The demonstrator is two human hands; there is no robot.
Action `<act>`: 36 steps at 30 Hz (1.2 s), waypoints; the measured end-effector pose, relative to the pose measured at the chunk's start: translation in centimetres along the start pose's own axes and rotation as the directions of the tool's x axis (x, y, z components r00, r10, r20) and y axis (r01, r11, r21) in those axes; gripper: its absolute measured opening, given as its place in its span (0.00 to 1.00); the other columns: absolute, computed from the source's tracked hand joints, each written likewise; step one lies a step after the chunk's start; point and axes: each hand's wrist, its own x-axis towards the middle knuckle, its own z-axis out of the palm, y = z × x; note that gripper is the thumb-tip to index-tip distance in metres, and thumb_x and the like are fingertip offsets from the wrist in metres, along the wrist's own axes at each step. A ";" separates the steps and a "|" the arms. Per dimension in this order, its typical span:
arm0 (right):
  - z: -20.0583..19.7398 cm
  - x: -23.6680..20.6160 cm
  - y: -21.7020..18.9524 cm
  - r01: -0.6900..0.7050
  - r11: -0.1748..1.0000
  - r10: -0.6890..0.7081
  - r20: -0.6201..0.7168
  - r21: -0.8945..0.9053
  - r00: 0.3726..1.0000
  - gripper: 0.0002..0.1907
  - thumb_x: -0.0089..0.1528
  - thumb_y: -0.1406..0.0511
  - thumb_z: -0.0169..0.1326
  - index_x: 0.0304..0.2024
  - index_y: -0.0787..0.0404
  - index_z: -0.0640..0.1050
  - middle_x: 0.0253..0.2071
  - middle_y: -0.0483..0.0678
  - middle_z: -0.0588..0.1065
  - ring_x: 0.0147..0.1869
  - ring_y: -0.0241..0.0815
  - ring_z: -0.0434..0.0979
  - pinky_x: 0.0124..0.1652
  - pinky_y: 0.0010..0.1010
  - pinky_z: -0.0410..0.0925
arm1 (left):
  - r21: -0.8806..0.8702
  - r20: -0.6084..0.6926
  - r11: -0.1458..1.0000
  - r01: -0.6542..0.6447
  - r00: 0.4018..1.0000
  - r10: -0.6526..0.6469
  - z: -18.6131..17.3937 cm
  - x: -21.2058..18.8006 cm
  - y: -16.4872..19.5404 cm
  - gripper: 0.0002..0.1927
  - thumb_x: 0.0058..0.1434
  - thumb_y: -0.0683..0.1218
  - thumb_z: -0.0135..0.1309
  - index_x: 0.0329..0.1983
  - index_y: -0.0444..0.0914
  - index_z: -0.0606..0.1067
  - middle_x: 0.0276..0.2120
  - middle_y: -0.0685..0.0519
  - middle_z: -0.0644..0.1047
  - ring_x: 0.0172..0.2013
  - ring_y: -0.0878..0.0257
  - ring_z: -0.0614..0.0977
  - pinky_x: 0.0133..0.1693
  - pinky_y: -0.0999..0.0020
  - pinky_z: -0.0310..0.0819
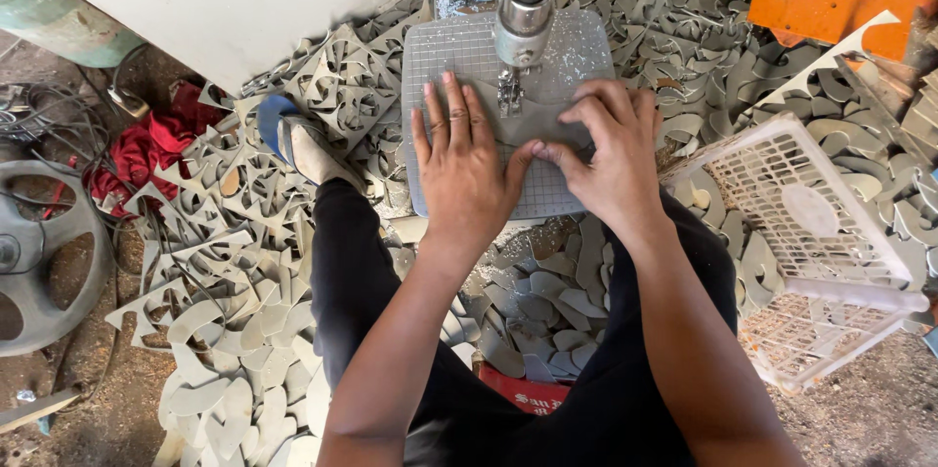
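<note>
I see my left hand (461, 159) flat and spread, my right hand (608, 149) curled, both pressing a grey sheet (535, 115) on the gridded saw table (547, 195). Grey offcuts (234, 262) litter the dirt floor (860, 418); a white basket (821, 233) sits right.

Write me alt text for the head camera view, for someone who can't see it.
Both hands, left hand and right hand, press a flat grey piece on a small gridded machine table beneath a metal machine head. Grey cut-out scraps cover the floor, with a white plastic crate at right.
</note>
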 end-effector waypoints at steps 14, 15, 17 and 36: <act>-0.4 -0.6 2.0 0.007 0.994 -0.013 0.052 0.110 0.999 0.30 0.54 0.57 0.73 0.57 0.56 0.80 0.59 0.51 0.68 0.65 0.55 0.64 0.63 0.48 0.63 | -0.045 0.029 0.999 -0.020 0.999 0.021 0.3 1.0 -0.6 0.56 0.62 0.72 0.52 0.71 0.20 0.56 0.72 0.26 0.54 0.74 0.39 0.54 0.71 0.39 0.37; -0.3 -0.6 2.0 0.002 0.993 -0.008 0.047 0.116 0.999 0.30 0.54 0.57 0.73 0.56 0.56 0.80 0.59 0.51 0.68 0.64 0.55 0.64 0.63 0.48 0.63 | -0.042 0.032 0.999 -0.017 0.999 0.019 0.2 1.0 -0.7 0.56 0.61 0.72 0.52 0.71 0.20 0.56 0.72 0.26 0.54 0.74 0.39 0.54 0.71 0.39 0.37; -0.3 -0.7 1.9 0.003 0.992 -0.007 0.034 0.122 0.999 0.30 0.54 0.57 0.74 0.55 0.57 0.80 0.59 0.50 0.68 0.64 0.55 0.64 0.63 0.47 0.63 | -0.043 0.036 0.998 -0.035 0.999 0.036 0.1 1.1 -0.9 0.56 0.62 0.71 0.53 0.71 0.21 0.56 0.72 0.27 0.54 0.74 0.39 0.54 0.71 0.39 0.38; -0.3 -0.9 -1.6 0.038 0.992 -0.035 0.029 -0.119 0.999 0.30 0.55 0.54 0.72 0.48 0.65 0.73 0.54 0.52 0.69 0.61 0.56 0.64 0.60 0.52 0.56 | -0.162 0.254 0.970 -0.183 0.942 0.220 -1.8 4.2 -4.1 0.55 0.56 0.69 0.59 0.74 0.31 0.56 0.76 0.41 0.52 0.76 0.50 0.52 0.71 0.45 0.36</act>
